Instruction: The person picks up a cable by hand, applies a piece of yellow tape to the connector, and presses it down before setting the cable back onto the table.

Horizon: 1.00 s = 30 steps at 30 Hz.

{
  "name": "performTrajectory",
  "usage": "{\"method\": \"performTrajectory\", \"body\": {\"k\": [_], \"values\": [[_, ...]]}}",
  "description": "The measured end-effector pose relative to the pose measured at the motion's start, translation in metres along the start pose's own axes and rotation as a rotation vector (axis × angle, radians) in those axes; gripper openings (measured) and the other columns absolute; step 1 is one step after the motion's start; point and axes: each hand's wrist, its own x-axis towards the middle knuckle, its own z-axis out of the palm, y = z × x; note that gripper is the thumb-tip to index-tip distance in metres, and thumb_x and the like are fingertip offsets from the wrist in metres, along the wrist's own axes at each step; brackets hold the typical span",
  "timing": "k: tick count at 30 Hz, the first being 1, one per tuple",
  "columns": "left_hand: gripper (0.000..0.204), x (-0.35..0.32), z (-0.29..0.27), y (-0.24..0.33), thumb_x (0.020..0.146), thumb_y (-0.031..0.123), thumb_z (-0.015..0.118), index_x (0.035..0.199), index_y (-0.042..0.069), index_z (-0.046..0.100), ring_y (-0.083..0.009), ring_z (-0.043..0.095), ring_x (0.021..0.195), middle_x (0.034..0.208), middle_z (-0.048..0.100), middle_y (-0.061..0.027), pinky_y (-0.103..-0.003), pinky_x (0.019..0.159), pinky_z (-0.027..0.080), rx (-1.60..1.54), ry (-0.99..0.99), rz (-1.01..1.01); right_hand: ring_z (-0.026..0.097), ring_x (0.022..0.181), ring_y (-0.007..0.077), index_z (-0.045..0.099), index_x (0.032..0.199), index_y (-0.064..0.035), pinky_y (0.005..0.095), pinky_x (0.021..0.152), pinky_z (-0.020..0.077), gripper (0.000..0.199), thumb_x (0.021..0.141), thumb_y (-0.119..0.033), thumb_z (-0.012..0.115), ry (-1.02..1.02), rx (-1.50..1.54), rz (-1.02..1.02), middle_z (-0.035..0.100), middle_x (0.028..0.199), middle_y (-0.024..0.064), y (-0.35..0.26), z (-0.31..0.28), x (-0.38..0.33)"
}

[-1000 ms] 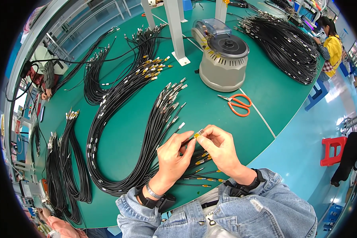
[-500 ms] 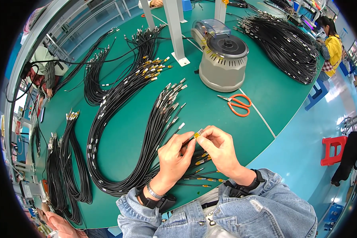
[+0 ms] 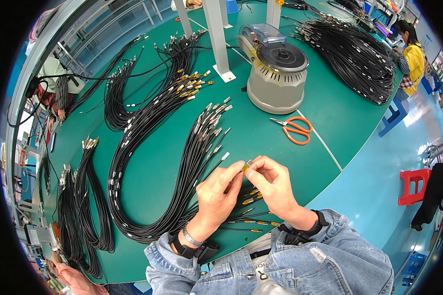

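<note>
My left hand (image 3: 217, 192) and my right hand (image 3: 274, 184) meet over the near edge of the green table (image 3: 261, 132). Between their fingertips they pinch the gold-tipped end of a thin black cable (image 3: 245, 166), with a small metal sleeve at the tip. Below my hands lie several more black cable ends with gold connectors (image 3: 248, 200). A long looped bundle of black cables with silver connectors (image 3: 192, 162) runs just left of my left hand.
Orange-handled scissors (image 3: 295, 131) lie right of the bundle. A round grey machine with a dark lid (image 3: 276, 78) stands behind them, beside white posts (image 3: 216, 37). More cable bundles (image 3: 352, 54) cover the table. A person in yellow (image 3: 412, 59) sits far right; a red stool (image 3: 412, 186) stands on the floor.
</note>
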Motion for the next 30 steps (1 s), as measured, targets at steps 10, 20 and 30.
{"method": "performTrajectory", "body": {"k": [10,20,30], "values": [[0.03,0.002,-0.001,0.002,0.072,-0.006,0.066,0.099,0.006,0.062,-0.0115,0.049,0.046,0.063,0.055,-0.0054,-0.024,0.041,0.039,0.062,-0.015,0.046,0.052,0.077,0.0083,0.058,0.084,0.0006,0.0236,0.073,0.0419,0.006,0.083,-0.004,0.06,-0.011,0.006,-0.007,0.058,0.082,0.0016,0.003,-0.001,-0.001],[0.018,-0.002,-0.003,0.007,0.08,-0.003,0.06,0.097,0.001,0.059,-0.007,0.051,0.056,0.076,0.059,-0.0051,-0.021,0.048,0.04,-0.085,-0.065,-0.182,0.053,0.077,0.009,0.062,0.088,0.0011,0.0231,0.071,0.0423,0.011,0.084,-0.008,0.061,-0.032,-0.053,-0.026,0.058,0.083,0.0028,0.004,-0.004,-0.001],[0.014,0.001,-0.008,0.008,0.087,0.005,0.056,0.099,-0.001,0.053,-0.0027,0.047,0.063,0.08,0.057,-0.0003,-0.016,0.054,0.037,-0.507,-0.159,-0.485,0.053,0.078,0.009,0.062,0.093,0.0013,0.0231,0.071,0.0422,0.015,0.084,-0.011,0.062,-0.044,-0.054,-0.005,0.059,0.084,0.0027,0.01,-0.008,0.003]]}}
